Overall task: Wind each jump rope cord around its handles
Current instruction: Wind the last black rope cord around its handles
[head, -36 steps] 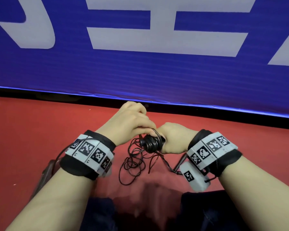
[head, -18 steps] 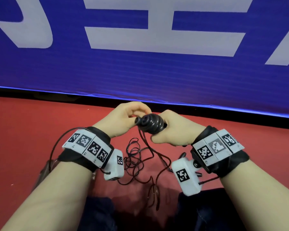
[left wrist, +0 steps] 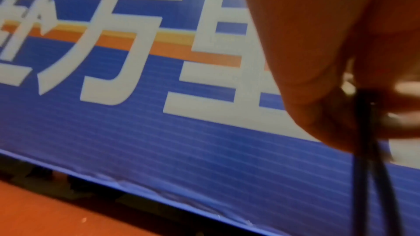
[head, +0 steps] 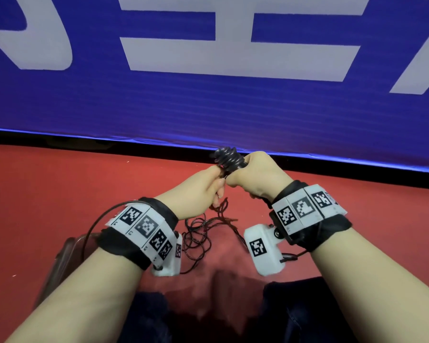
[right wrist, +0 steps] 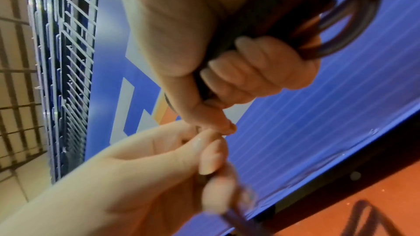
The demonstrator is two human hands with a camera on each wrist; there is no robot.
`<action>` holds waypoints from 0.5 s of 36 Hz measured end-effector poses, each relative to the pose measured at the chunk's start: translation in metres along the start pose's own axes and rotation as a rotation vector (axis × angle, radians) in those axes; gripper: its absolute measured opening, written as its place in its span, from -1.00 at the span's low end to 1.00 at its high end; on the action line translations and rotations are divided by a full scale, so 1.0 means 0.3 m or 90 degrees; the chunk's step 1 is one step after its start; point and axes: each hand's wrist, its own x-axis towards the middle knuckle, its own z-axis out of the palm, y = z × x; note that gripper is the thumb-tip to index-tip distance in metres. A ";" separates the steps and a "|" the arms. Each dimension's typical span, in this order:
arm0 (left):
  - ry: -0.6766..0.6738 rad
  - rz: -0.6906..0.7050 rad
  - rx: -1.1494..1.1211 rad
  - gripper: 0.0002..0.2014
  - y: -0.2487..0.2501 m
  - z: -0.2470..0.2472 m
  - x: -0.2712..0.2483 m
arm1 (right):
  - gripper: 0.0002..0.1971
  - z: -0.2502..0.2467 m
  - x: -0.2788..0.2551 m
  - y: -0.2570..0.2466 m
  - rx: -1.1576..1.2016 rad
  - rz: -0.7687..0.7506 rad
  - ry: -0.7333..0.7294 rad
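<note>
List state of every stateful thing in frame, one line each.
jump rope handles: partly wound with cord coils, tip pointing up.
right hand: grips the handles.
left hand: pinches the cord just below the coils.
loose cord: unwound, tangled on the red floor.

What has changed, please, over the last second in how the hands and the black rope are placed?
The right hand has raised the black cord-wound handles and tipped them upright; the left hand has dropped beneath, still pinching the thin black cord. Loose coils stay on the red floor.
</note>
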 end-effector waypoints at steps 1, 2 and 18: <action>0.005 -0.025 -0.041 -0.74 0.006 0.006 0.008 | -0.64 -0.002 0.008 0.004 -0.011 0.003 0.007; 0.013 -0.054 -0.091 -0.75 0.008 0.010 0.016 | -0.65 -0.003 0.012 0.007 -0.024 0.004 0.012; 0.282 -0.193 -0.356 -0.47 0.030 0.042 0.057 | -0.64 0.056 -0.005 0.044 -0.175 -0.134 0.047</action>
